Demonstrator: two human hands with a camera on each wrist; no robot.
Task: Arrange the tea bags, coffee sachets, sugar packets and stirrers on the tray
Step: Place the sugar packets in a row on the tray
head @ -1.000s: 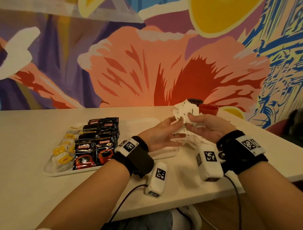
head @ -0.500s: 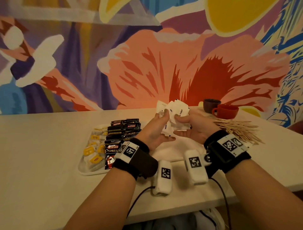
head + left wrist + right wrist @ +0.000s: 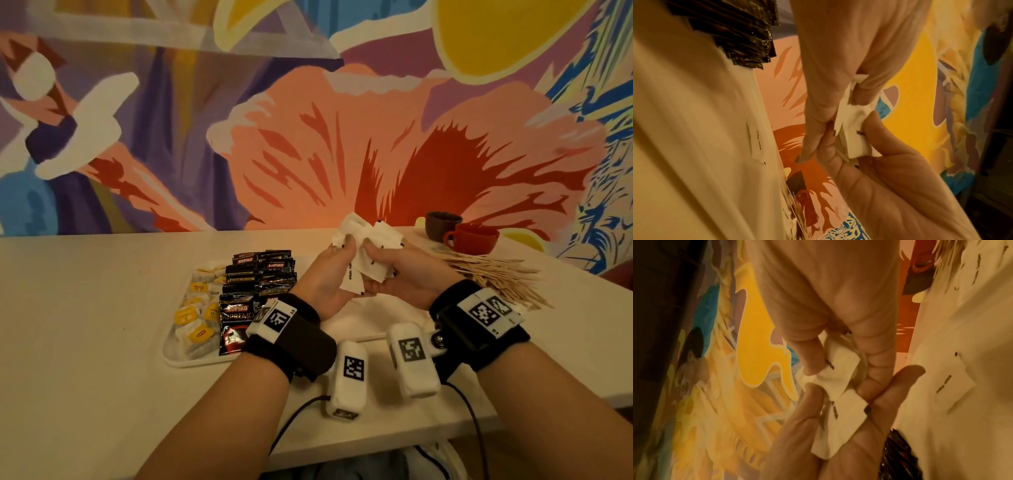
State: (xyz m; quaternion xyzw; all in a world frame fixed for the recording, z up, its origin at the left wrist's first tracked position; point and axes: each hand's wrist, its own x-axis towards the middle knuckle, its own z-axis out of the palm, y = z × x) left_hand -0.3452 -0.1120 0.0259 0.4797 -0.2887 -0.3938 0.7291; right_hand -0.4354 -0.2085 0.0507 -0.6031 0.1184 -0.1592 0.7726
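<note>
Now the two hands sit a little higher and closer together than half a second ago, with the bundle of sugar packets (image 3: 368, 255) raised above the tray (image 3: 178, 356); the view has swung slightly right, so more of the stirrers shows.

At the left end of the tray lie the tea bags (image 3: 195, 318) with yellow tags, and just beside them the dark coffee sachets (image 3: 257, 277) in overlapping rows. The right half of the tray is bare white, under the hands.

The left hand (image 3: 323, 284) is curled, thumb and fingers pinching the near side of the white packets. The right hand (image 3: 404, 277) cups them from the other side, its thumb pressed onto the top packet. The packets fan upward between the two hands, clear of the tray.

Right of the tray, a loose heap of wooden stirrers (image 3: 493, 281) lies on the tabletop (image 3: 85, 325), spreading toward the right edge. Behind it stand a brown cup (image 3: 440, 224) and a red cup (image 3: 474, 238), near the painted wall (image 3: 308, 120). The tabletop's left stretch and its near edge offer open room.
</note>
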